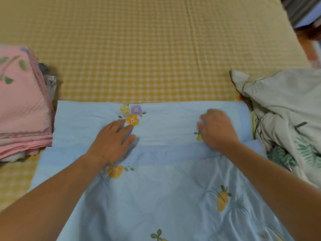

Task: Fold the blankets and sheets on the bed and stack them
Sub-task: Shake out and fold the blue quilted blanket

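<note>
1. Light-blue floral blanket point(166, 171) spread across centre and lower centre of frame, on the yellow checked bed cover point(139, 49).
2. Far end folded over toward the camera: folded band ran left-right across mid frame, its near edge a darker blue strip between the two wrists.
3. Long axis of that band: left to right. Rest of blanket ran down to bottom edge of frame.
4. Left hand point(114, 140) lay flat on the band, centre-left, fingers straight and close together, tips pointing up-right at the flower print. Pressed, didn't grip.
5. Right hand point(217, 131) sat on the band, centre-right, knuckles up, fingers bent down into the cloth. Blurred; couldn't tell if pinching fabric or just pushing.
6. Key relation: fabric directly under both palms, hands well apart along the band, roughly level. Neither hand clearly nearer; band's ends lay outboard of each, left end toward the pink stack, right end toward the crumpled pile.
7. Judged step: smoothing the fold flat. Next move prob. needs each hand out to its own end of the band.
8. Pink folded stack point(20, 105) at mid left, just beside blanket's left edge.
9. Crumpled pale leaf-print bedding point(286, 110) at mid right, not yet folded.
</note>
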{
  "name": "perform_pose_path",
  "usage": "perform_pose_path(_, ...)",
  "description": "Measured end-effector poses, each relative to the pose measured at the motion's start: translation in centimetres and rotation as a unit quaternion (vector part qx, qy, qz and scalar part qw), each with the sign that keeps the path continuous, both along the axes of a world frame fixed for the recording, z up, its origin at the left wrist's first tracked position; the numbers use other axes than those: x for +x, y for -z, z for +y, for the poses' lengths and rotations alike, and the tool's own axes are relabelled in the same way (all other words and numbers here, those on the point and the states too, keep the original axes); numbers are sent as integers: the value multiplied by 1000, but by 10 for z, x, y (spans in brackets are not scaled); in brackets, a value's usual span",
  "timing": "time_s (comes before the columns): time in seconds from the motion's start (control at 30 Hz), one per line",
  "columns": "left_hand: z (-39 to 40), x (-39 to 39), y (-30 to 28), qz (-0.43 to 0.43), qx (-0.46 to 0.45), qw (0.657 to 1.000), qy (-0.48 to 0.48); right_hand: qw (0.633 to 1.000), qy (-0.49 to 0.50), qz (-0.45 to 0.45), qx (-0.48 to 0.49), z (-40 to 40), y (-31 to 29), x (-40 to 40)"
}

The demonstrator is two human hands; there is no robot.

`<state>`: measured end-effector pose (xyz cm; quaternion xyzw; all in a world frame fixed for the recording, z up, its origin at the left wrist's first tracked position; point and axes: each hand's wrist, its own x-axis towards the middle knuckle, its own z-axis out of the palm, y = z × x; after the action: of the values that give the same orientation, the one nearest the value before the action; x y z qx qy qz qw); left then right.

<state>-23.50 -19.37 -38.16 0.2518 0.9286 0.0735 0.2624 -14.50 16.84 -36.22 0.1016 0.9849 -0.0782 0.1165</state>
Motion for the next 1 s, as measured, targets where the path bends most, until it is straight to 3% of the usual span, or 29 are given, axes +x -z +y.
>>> perform_pose_path(0.07, -32, 11, -13, -10, -3, 1000, 0, 985, -52, -112, -119, -33, -10, 26)
perform_pose_path(0.1, -49, 18, -18, -13, -33, 999, 15, 977, -75, -158, -124, -38, -13, 40)
perform_pose_path(0.2, -83, 28, -36, -52, -129, 989, 41, 968, -102, -220, -62, -26, -25, 60)
perform_pose_path(0.27, -85, 28, -54, -56, -144, 987, 50, 963, -95, -248, -34, -20, -43, 59)
perform_pose_path(0.33, -83, 33, -68, 75, -92, 986, 121, 970, -137, -195, 38, -23, -59, 59)
perform_pose_path(0.4, -91, 55, -82, 195, -16, 964, 182, 975, -208, -43, 72, -29, -72, 80)
perform_pose_path(0.5, -134, 100, -85, 225, -7, 952, 210, 960, -261, 94, 42, -20, -87, 136)
perform_pose_path(0.63, -167, 115, -78, 262, -45, 955, 129, 970, -193, 130, 70, 2, -72, 150)
perform_pose_path(0.73, -128, 97, -77, 278, -59, 959, -2, 982, -80, 126, 119, -13, -55, 102)
perform_pose_path(0.8, -97, 88, -65, 249, -69, 965, -35, 989, -50, 104, 89, -38, -43, 73)
perform_pose_path(0.9, -52, 88, -44, 180, -48, 982, 41, 987, -145, 62, 14, -68, -18, 61)
perform_pose_path(1.0, -27, 88, -35, 128, -15, 990, 51, 979, -202, 8, 20, -75, -8, 67)
